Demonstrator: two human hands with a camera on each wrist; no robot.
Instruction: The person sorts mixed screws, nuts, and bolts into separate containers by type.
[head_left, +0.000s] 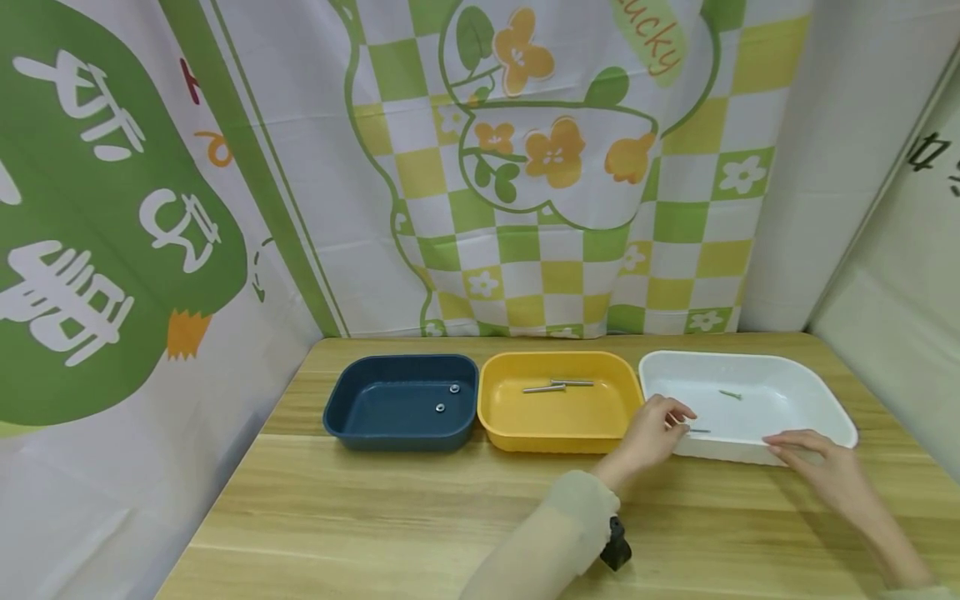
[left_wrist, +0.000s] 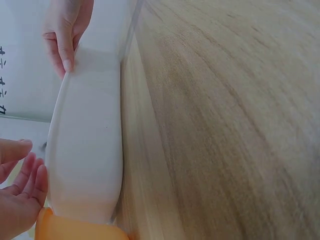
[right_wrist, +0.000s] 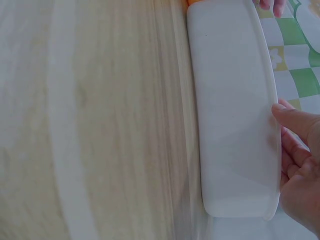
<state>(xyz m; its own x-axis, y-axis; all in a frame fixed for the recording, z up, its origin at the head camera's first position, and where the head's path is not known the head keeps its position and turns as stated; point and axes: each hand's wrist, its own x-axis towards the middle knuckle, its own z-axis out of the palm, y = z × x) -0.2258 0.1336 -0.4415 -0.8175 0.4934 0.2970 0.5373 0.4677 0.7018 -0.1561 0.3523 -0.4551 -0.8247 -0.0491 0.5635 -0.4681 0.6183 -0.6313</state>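
At the right of the table stands a white tray [head_left: 750,450]. My right hand [head_left: 821,471] grips its near rim, thumb against the outer wall and fingers over the inside. My left hand [head_left: 652,429] reaches over the tray's near left corner, thumb and fingers bent. A thin grey screw [head_left: 699,431] shows right at its fingertips, inside the tray. In the left wrist view a gap shows between the left thumb [left_wrist: 20,147] and the other fingers. Farther back in the tray lies a small green screw [head_left: 731,394].
A yellow tray [head_left: 555,444] with two long silver bolts [head_left: 545,389] stands left of the white one. Beyond it a dark blue tray [head_left: 401,444] holds two small nuts [head_left: 454,389]. Printed cloth [head_left: 540,275] hangs behind the wooden table [head_left: 375,517].
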